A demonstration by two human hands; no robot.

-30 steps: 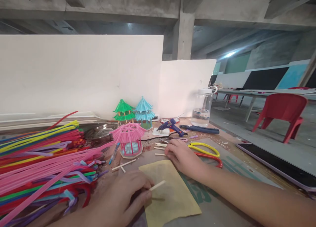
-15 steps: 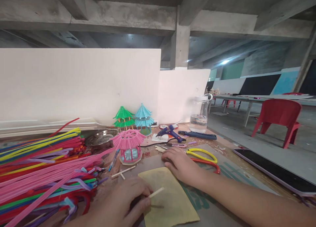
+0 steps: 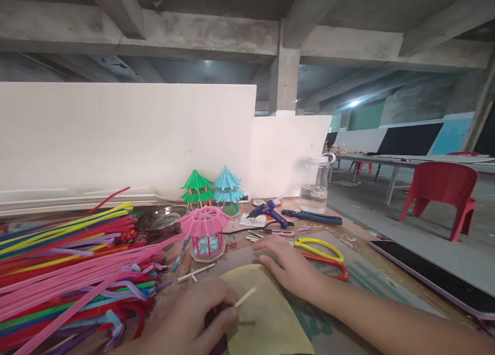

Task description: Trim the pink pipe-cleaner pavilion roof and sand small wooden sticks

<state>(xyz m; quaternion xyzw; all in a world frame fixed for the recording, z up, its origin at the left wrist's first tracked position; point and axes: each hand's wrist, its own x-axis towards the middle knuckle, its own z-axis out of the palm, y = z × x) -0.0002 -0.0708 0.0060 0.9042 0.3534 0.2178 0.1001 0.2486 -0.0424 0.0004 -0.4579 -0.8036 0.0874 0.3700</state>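
My left hand [image 3: 204, 314] pinches a short wooden stick [image 3: 246, 297] between thumb and fingers, tilted over a yellowish sheet like sandpaper [image 3: 266, 319]. My right hand [image 3: 284, 265] rests past the sheet's far right edge with its fingers stretched out and nothing visible in them. Just beyond those fingertips lie several short sticks [image 3: 254, 238], partly covered. Scissors with yellow and red handles [image 3: 323, 248] are beside the right wrist. Ahead of my left hand are more loose wooden sticks [image 3: 196, 273] and a small pink-roofed pavilion model [image 3: 207, 236].
Bundles of coloured pipe cleaners [image 3: 77, 283] cover the left side. Farther back are a green model [image 3: 196, 186], a blue model [image 3: 227, 185], a metal bowl [image 3: 162, 218], a glue gun [image 3: 270, 212], dark-blue pliers [image 3: 313, 217] and a water bottle [image 3: 314, 187]. A phone [image 3: 433, 272] lies right.
The view has tilted slightly, so everything sits a little lower. My right hand's fingers look a bit more spread. My left hand keeps the stick over the sheet.
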